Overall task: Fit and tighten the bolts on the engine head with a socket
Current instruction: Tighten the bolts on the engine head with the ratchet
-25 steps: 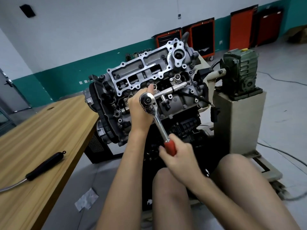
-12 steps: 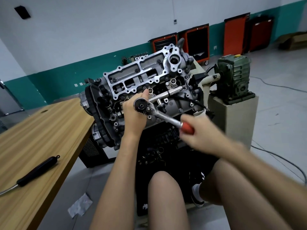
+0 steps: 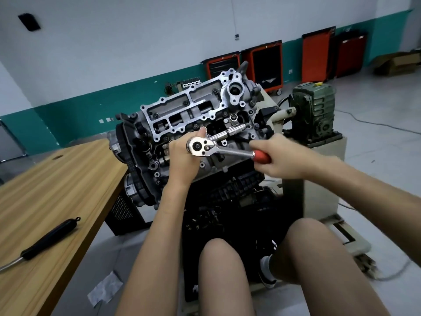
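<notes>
Legs (image 3: 223,277): closest to us, bare, below both hands; the person sits facing the engine.
Bench (image 3: 68,179): wooden, off to the left of the left fingers. A black tool (image 3: 49,239) lies on it, well apart from the hands.
Right hand (image 3: 282,156): its fingers (image 3: 262,144) are curled round the red grip of the ratchet (image 3: 200,147) and hold it tight.
Ratchet: it runs from the right fingers across to the left fingers. Its round silver end faces us.
Left hand (image 3: 182,160): its fingers wrap behind the round end of the ratchet, with the thumb up beside it. It holds that end steady.
Bar (image 3: 230,132): a long silver rod that goes from the ratchet, past the left fingers, into the engine head (image 3: 182,110).
Socket: at the far tip of the bar. I cannot see it clearly.
Bolts (image 3: 185,102): a few dark ones sit in the silver frame, just beyond the left fingers.
Done so far: I think some bolts are already in, and one is being turned tight now.
Left to do: many small holes round the frame look empty, so more bolts likely need fitting and tightening. I cannot tell how tight any bolt is.
Green box (image 3: 314,110): a metal machine beyond the right fingers.
Red carts (image 3: 262,65): far away, by the wall.
</notes>
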